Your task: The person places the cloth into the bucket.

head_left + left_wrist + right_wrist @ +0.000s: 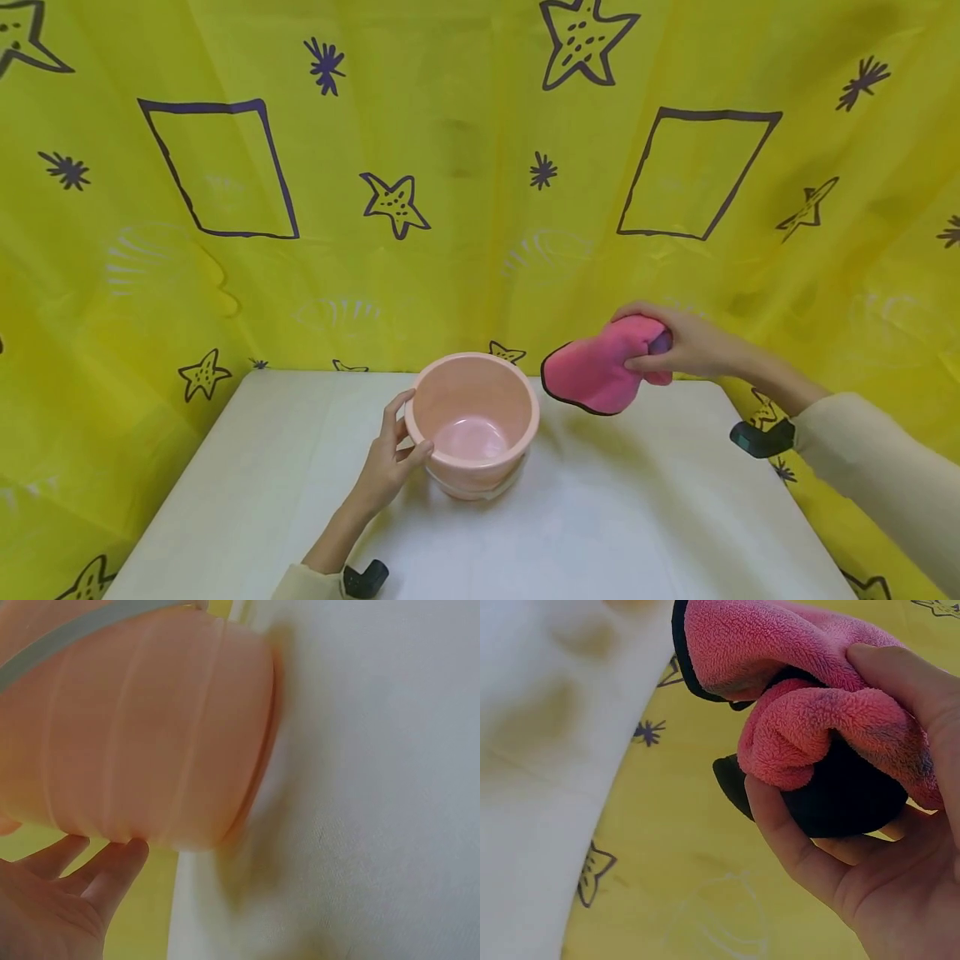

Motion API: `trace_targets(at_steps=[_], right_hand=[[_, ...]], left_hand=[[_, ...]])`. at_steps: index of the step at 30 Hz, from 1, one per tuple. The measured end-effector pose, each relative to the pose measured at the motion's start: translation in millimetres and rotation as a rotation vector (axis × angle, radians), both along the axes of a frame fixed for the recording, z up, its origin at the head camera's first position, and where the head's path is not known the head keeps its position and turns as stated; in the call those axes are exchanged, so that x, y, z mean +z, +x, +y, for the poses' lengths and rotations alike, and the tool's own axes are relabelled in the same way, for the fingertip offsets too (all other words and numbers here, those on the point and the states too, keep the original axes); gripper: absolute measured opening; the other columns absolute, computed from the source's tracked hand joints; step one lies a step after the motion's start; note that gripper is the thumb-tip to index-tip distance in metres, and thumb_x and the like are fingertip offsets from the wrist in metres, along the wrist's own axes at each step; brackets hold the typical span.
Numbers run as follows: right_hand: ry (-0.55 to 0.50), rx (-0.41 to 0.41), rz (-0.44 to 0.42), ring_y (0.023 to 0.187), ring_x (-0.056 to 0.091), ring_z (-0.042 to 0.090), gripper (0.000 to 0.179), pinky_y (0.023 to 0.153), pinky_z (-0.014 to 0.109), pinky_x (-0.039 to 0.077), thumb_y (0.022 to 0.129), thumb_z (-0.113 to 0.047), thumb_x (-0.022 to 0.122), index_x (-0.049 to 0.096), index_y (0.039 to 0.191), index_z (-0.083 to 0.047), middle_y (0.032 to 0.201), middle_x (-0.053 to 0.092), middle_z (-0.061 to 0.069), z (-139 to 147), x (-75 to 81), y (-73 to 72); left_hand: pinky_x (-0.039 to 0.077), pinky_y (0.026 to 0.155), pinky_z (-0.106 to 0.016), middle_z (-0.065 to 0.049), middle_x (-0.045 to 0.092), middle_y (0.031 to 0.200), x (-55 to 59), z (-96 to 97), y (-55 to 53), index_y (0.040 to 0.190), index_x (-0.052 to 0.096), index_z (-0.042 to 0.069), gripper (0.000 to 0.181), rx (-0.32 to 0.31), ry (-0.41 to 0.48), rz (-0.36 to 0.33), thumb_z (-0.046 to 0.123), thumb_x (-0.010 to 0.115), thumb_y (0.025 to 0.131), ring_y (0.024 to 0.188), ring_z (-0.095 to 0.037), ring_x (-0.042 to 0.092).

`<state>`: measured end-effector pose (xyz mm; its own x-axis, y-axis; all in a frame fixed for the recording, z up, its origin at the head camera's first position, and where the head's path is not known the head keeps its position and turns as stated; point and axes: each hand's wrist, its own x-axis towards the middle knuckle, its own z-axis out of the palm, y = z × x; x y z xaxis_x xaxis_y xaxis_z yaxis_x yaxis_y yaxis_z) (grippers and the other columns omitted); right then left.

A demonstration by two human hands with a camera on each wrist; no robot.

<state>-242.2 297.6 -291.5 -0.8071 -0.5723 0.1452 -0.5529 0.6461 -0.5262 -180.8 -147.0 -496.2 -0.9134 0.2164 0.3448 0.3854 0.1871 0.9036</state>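
A pale pink plastic bucket point(474, 467) stands on the white table, its open mouth tipped toward the head camera. My left hand point(390, 458) grips its left side, with thumb and forefinger at the rim. In the left wrist view other fingers point(120, 866) touch the ribbed outer wall. Right of the bucket, my right hand point(678, 340) holds a bunched pink cleaning cloth point(600, 367) with dark edging above the table. Close up, the right wrist view shows the fluffy cloth point(802, 720) folded between thumb and fingers, with a black part beneath.
The white table point(247, 500) reaches back to a yellow curtain point(450, 275) printed with stars and frames, which also hangs along both sides. A light bucket handle point(97, 626) lies against the bucket's wall. Dark straps point(763, 437) sit at both wrists.
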Motion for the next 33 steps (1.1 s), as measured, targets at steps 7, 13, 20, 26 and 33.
trace_targets(at_steps=[7,13,20,26,33], right_hand=[[0.047,0.026,0.012,0.095,0.060,0.024,0.054,0.074,0.035,0.057,0.086,-0.026,0.085,0.058,0.133,-0.023,0.109,0.064,-0.001,-15.3,19.4,-8.2],[0.067,0.055,-0.002,0.097,0.060,0.025,0.056,0.078,0.040,0.056,0.086,-0.026,0.085,0.056,0.135,-0.022,0.110,0.064,0.001,-32.7,31.7,-14.6],[0.052,0.082,-0.007,0.092,0.060,0.023,0.054,0.076,0.040,0.055,0.086,-0.024,0.085,0.058,0.131,-0.024,0.105,0.065,0.000,-51.7,44.5,-17.4],[0.071,0.121,0.005,0.094,0.060,0.021,0.053,0.080,0.040,0.053,0.086,-0.023,0.085,0.058,0.131,-0.023,0.108,0.065,-0.001,-74.5,54.0,-17.9],[0.087,0.175,0.003,0.100,0.059,0.019,0.053,0.087,0.041,0.052,0.085,-0.027,0.085,0.059,0.131,-0.024,0.114,0.065,-0.003,-102.0,54.1,-21.0]], left_hand=[[0.057,0.094,-0.049,-0.029,0.049,0.150,-0.9,0.0,0.1,0.158,0.024,0.027,0.077,0.014,-0.001,0.002,0.025,0.066,0.094,0.133,-0.049,0.052],[0.057,0.094,-0.046,-0.026,0.049,0.151,-1.8,1.3,0.7,0.159,0.023,0.029,0.078,0.016,-0.002,-0.004,0.026,0.066,0.095,0.133,-0.047,0.053],[0.058,0.094,-0.041,-0.024,0.051,0.151,-0.8,1.6,0.5,0.159,0.022,0.031,0.078,0.014,-0.004,-0.007,0.027,0.066,0.095,0.132,-0.044,0.055],[0.058,0.094,-0.046,-0.024,0.052,0.149,-1.7,1.4,0.8,0.159,0.023,0.031,0.078,0.022,-0.003,-0.008,0.026,0.066,0.095,0.131,-0.044,0.056],[0.058,0.095,-0.044,-0.022,0.053,0.148,-1.8,1.1,2.1,0.159,0.024,0.031,0.078,0.031,-0.007,-0.026,0.027,0.068,0.094,0.131,-0.041,0.057]])
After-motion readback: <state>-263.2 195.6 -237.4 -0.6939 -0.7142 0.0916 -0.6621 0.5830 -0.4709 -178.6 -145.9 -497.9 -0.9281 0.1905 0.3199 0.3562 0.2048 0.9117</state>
